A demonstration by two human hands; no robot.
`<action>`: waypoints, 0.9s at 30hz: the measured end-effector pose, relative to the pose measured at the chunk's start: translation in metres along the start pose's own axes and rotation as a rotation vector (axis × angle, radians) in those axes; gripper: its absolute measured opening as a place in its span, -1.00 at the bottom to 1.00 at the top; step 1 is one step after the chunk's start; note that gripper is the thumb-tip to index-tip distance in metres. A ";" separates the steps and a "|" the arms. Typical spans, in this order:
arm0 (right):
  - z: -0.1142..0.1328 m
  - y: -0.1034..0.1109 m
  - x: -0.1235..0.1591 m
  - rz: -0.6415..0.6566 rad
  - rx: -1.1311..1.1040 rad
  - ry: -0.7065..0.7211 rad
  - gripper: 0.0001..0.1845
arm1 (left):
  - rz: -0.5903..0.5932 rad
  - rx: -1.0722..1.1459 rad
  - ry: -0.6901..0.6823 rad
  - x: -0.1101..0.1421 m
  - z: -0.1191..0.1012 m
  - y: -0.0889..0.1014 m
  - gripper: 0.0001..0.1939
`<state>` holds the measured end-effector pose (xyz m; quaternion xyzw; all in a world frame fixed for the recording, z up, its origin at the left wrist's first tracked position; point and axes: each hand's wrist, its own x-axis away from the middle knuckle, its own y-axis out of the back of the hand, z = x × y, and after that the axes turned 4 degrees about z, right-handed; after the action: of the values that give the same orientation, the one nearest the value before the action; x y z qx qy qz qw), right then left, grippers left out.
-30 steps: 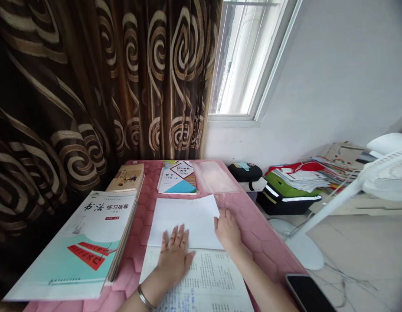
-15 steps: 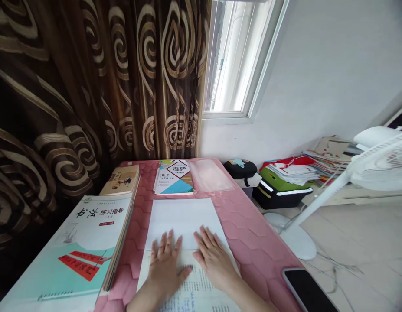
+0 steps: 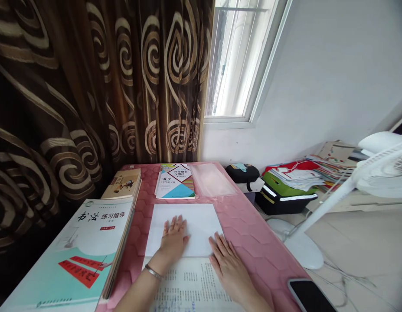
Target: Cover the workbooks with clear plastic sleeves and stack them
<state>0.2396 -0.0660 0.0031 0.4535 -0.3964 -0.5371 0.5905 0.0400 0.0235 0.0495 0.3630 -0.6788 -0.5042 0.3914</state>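
A blank white sheet (image 3: 197,219) lies folded over a printed paper (image 3: 191,288) on the pink table (image 3: 253,242). My left hand (image 3: 174,236) rests flat on the white sheet, fingers stretched out, with a bracelet on the wrist. Lying flat with its fingers spread, my right hand (image 3: 228,264) sits at the fold line on the sheet's right side, over the printed paper. Neither hand holds anything.
A stack of large books (image 3: 73,251) lies at the left, a smaller book (image 3: 122,184) behind it. A maths book (image 3: 175,182) and a clear folder (image 3: 212,178) sit at the far end. A black phone (image 3: 309,297) lies near the right edge. A white fan (image 3: 366,177) stands at right.
My left hand has slid forward onto the white sheet. My right hand has shifted right and back along the fold. The head has moved a little.
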 end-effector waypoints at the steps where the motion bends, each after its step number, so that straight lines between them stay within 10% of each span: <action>1: 0.001 0.004 0.000 0.021 -0.002 -0.011 -0.37 | 0.032 0.014 -0.013 -0.006 0.003 -0.004 -0.39; 12: 0.076 0.018 -0.075 0.223 -0.110 0.177 -0.27 | 0.047 -0.017 -0.020 -0.011 0.011 -0.025 -0.34; 23: -0.014 0.019 -0.062 0.160 0.103 -0.117 -0.23 | -0.156 -0.257 0.448 -0.009 0.051 -0.018 -0.41; 27: -0.012 0.013 -0.063 0.133 0.110 -0.110 -0.23 | -0.197 -0.244 0.170 -0.035 0.032 -0.025 -0.44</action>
<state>0.2476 -0.0018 0.0140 0.4278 -0.4865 -0.4983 0.5762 0.0291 0.0616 0.0134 0.4191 -0.5381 -0.5862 0.4373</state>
